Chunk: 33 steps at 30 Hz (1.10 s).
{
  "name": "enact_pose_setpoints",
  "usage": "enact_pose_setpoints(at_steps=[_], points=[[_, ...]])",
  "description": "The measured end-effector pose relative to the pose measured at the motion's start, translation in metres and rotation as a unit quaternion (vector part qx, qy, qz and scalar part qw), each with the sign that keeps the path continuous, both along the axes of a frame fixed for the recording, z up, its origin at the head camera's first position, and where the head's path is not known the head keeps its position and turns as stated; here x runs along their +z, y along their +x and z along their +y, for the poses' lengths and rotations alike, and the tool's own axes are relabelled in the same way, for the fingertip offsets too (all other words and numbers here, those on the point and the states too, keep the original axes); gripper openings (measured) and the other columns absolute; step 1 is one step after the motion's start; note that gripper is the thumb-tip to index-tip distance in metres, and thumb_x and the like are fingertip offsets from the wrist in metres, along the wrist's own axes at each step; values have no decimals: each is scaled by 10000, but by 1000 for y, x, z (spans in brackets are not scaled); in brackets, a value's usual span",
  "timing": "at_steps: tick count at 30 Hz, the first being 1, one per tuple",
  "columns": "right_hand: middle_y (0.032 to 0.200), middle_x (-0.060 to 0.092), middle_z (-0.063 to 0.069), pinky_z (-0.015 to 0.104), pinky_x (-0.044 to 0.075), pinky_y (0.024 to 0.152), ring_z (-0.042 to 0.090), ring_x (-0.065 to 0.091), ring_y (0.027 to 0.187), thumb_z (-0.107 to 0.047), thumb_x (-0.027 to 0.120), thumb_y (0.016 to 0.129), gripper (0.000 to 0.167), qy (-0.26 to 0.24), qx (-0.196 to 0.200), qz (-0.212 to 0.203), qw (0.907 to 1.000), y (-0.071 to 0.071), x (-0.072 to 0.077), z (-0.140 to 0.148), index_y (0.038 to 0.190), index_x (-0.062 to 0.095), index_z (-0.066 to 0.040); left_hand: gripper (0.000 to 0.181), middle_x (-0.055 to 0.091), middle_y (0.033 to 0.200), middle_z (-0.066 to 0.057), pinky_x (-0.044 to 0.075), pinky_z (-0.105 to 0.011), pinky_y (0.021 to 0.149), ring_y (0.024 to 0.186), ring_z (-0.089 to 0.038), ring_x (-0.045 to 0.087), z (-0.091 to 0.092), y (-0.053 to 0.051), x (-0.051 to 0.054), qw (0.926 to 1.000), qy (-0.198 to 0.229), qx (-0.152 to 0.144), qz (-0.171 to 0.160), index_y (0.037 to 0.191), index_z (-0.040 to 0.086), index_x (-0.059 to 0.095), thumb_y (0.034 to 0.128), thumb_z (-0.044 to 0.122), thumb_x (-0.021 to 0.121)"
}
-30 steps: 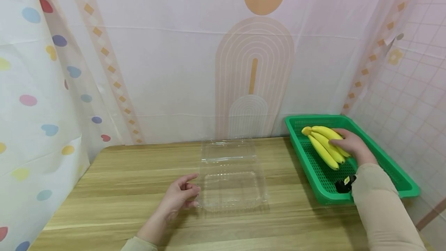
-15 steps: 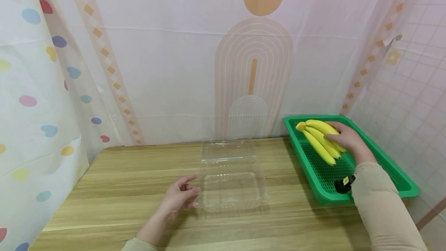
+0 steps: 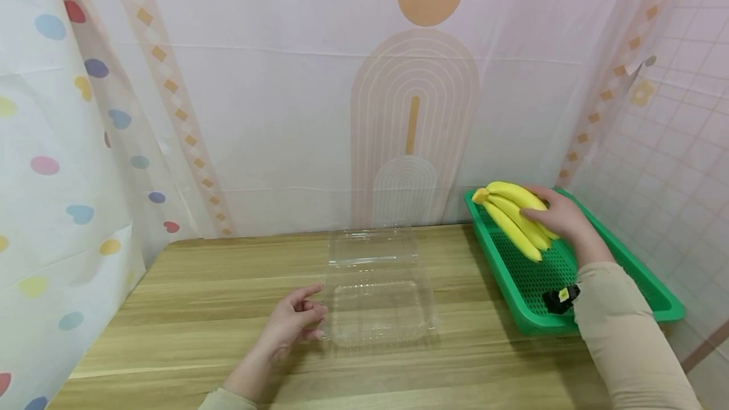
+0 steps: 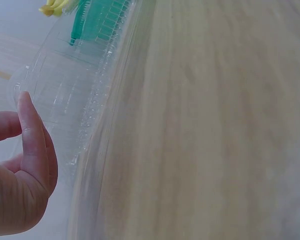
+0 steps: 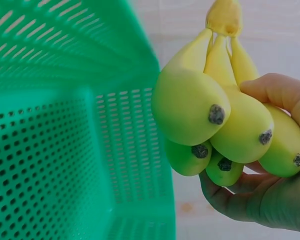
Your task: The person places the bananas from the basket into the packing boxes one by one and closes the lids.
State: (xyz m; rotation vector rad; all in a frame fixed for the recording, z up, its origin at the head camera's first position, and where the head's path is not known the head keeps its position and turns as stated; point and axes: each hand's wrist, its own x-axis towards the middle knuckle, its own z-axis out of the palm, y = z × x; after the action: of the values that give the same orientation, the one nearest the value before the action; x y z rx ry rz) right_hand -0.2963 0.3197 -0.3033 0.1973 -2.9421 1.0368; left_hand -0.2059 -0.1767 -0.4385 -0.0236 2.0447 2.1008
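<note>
Your left hand [image 3: 293, 316] relaxed, your right hand [image 3: 560, 214] grips the banana bunch [image 3: 515, 212] off-centre near the worktop's [image 3: 228, 290] right edge, so it could twist loose.

At four o'clock in the head view, the right sleeve [image 3: 626, 337] hides part of the basket [image 3: 501, 271]. The left wrist view's edges crop the bananas [image 4: 51, 8] at eleven o'clock and the left hand [image 4: 26, 174] at eight.
</note>
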Motion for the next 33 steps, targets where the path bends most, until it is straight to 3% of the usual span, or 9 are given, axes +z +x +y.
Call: enact_pose_setpoints(at_steps=[8, 20, 27, 33], points=[[1451, 390, 306, 537, 501, 872, 430, 508, 1142, -359, 571, 1004, 690, -44, 147, 261, 9995, 5, 11, -21, 1549, 289, -42, 603, 546, 961, -81, 587, -222, 619, 809, -154, 569, 0, 1, 0, 10000, 5, 20, 12, 1461, -72, 380, 916, -42, 635], [1266, 553, 224, 358, 511, 710, 298, 560, 907, -224, 637, 975, 585, 22, 782, 966, 9922, 12, 20, -55, 1489, 424, -44, 609, 543, 961, -81, 588, -223, 620, 800, -149, 568, 0, 0, -1, 10000, 68, -4, 1, 1464, -69, 376, 916, -41, 641], [1168, 592, 187, 360, 500, 687, 247, 544, 832, -178, 657, 960, 552, 74, 1240, 1352, 9830, 19, 20, -76, 1454, 469, -19, 622, 539, 966, -81, 588, -221, 619, 804, -147, 567, -1, -1, -1, 9999, 65, -77, 26, 1468, -70, 365, 917, -26, 650], [1225, 569, 182, 403, 491, 738, 275, 521, 927, -189, 667, 953, 540, 97, 1382, 1518, 9787, 25, 19, -95, 1447, 496, -56, 615, 550, 965, -87, 586, -219, 613, 801, -148, 569, -1, -1, -1, 10000, 60, -62, 38, 1464, -75, 367, 917, -34, 644]])
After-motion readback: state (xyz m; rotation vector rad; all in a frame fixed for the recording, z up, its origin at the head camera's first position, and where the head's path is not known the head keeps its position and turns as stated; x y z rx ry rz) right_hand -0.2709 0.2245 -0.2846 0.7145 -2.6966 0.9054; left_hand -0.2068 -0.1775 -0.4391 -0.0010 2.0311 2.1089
